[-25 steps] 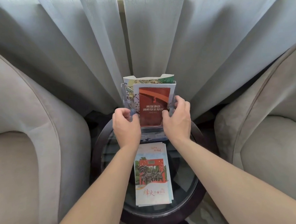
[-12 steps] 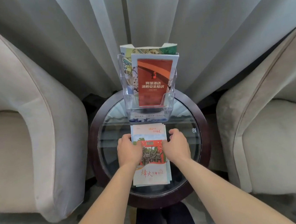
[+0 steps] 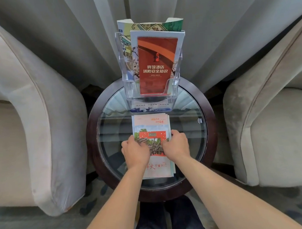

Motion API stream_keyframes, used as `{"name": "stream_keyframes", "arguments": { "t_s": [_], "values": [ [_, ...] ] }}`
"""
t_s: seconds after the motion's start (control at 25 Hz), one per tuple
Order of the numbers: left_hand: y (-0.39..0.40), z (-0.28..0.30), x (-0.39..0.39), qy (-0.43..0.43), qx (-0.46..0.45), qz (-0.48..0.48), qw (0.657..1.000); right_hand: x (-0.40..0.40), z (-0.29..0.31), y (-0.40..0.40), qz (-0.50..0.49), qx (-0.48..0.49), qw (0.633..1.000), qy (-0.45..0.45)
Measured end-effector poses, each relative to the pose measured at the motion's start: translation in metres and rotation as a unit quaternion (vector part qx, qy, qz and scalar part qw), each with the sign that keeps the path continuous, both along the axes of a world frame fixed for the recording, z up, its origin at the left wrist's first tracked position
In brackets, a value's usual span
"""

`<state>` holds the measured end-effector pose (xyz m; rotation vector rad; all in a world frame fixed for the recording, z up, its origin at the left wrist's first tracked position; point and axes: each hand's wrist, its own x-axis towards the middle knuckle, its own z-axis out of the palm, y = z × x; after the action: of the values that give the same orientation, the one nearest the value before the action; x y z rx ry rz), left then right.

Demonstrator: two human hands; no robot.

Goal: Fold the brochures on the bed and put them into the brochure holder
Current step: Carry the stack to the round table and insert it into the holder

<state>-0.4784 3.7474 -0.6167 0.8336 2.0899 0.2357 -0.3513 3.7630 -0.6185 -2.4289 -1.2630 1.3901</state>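
While the brochure holder (image 3: 152, 62) is standing loaded at the table's (image 3: 211, 126) far edge, the left hand (image 3: 135, 151) and right hand (image 3: 176, 145) are pinching the near stack of folded brochures (image 3: 152, 125) by its sides, probably to lift it squarely.

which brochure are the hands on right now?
The pale brochure with the red gate photo, lying flat atop the stack on the round glass table. Left hand and right hand rest on it; the others stand in the clear holder.

bare forearms (image 3: 117, 207), no sleeves, dark trousers (image 3: 169, 224)
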Motion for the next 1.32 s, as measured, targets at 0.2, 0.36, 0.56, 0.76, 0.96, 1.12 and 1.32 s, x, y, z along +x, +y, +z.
{"name": "stream_keyframes", "arguments": {
  "t_s": [0.2,0.36,0.56,0.76,0.96,1.12,1.32],
  "values": [
    [-0.008,-0.002,0.009,0.014,0.038,-0.023,0.999,-0.007,0.002,0.001,0.016,0.000,1.000,-0.023],
    [-0.009,-0.002,0.020,0.048,0.019,-0.016,0.999,-0.014,0.000,-0.008,0.015,-0.001,0.999,-0.036],
    [0.000,-0.003,0.017,0.031,-0.015,0.033,0.999,-0.001,-0.005,-0.008,-0.036,-0.004,0.999,-0.030],
    [0.003,0.004,0.019,-0.023,0.023,0.074,0.997,0.004,0.006,-0.009,-0.056,0.049,0.995,-0.071],
    [0.018,0.040,0.022,-0.026,0.119,0.097,0.988,-0.007,0.046,0.008,-0.080,0.136,0.987,-0.040],
    [0.034,0.072,0.019,-0.029,0.214,0.089,0.972,-0.017,0.080,0.025,-0.089,0.227,0.970,0.017],
    [0.027,0.081,0.024,-0.066,0.247,0.125,0.959,-0.024,0.082,0.020,-0.116,0.239,0.960,0.089]
  ]
}}
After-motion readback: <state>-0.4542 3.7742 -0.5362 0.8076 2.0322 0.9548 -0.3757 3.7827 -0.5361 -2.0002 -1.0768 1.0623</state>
